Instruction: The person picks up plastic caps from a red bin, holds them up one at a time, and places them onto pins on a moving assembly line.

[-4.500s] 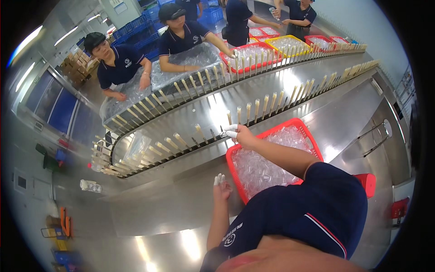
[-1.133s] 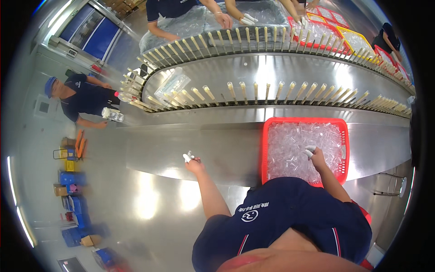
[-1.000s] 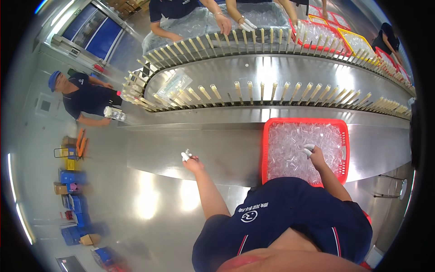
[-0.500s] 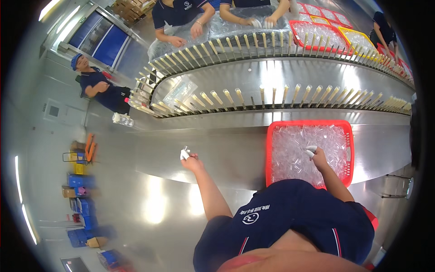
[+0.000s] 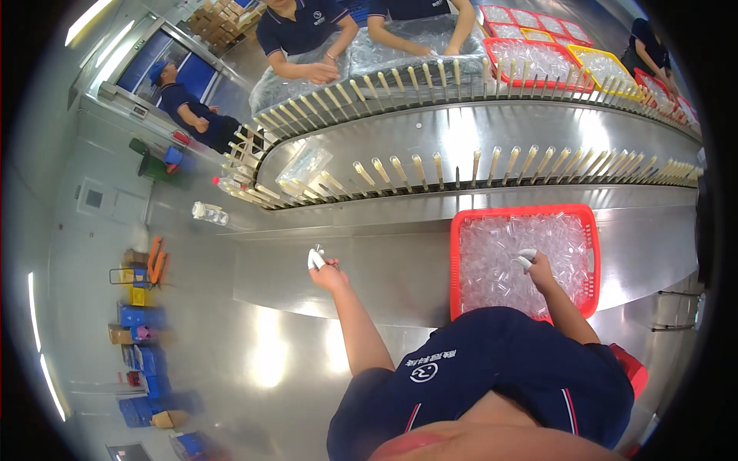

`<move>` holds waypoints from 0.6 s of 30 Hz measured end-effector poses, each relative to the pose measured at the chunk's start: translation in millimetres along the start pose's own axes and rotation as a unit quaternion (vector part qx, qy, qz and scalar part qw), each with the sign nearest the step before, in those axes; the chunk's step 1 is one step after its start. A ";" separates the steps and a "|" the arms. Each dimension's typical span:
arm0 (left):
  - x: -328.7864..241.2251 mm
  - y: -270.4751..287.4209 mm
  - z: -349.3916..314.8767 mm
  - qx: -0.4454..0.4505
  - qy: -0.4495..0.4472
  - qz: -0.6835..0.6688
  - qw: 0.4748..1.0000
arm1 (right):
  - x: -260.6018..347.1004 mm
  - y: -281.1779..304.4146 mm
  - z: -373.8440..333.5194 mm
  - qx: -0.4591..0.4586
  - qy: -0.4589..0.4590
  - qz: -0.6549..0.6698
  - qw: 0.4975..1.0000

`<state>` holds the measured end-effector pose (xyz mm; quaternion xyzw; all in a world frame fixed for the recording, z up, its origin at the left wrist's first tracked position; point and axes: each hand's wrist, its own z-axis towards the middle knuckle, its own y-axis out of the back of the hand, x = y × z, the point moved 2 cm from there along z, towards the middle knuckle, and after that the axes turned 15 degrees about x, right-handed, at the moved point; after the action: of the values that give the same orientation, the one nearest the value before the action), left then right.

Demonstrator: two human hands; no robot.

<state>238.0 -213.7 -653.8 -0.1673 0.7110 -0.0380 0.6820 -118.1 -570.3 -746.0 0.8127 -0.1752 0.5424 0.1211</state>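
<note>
My left hand [image 5: 328,275] is over the steel table, left of the red basket [image 5: 455,265]. White covers sit on its thumb and finger, which are pinched on a small clear plastic tube [image 5: 320,249]. Low over the heap of clear plastic tubes [image 5: 500,238] in the basket is my right hand [image 5: 540,269]. Its white-covered fingertips are drawn together at the tubes; what lies between them blends into the heap. Beyond the basket runs a row of upright cream-coloured pegs [image 5: 529,160], many with clear tubes over them. One peg [image 5: 457,177] in that row looks bare and dark.
The peg line curves round a steel table [image 5: 369,142], where a clear bag [image 5: 306,165] lies. Co-workers' hands [image 5: 323,73] rest over a plastic-covered heap opposite. More red and yellow baskets [image 5: 573,77] stand far right. A clear bottle [image 5: 210,213] sits at the left.
The near row of pegs has shifted right, the bare one with it. My hands have barely moved. A person at the far left has turned away, and a co-worker opposite has brought both hands together.
</note>
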 end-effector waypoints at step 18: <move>134.5 -90.0 -150.0 0.118 0.236 -0.111 0.958 | -3.8 86.1 -19.0 -0.009 0.000 0.013 1.000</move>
<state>105.6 -363.5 -747.1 -0.1496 0.8190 -0.2355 0.5013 -171.2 -640.7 -741.7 0.8090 -0.1904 0.5427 0.1215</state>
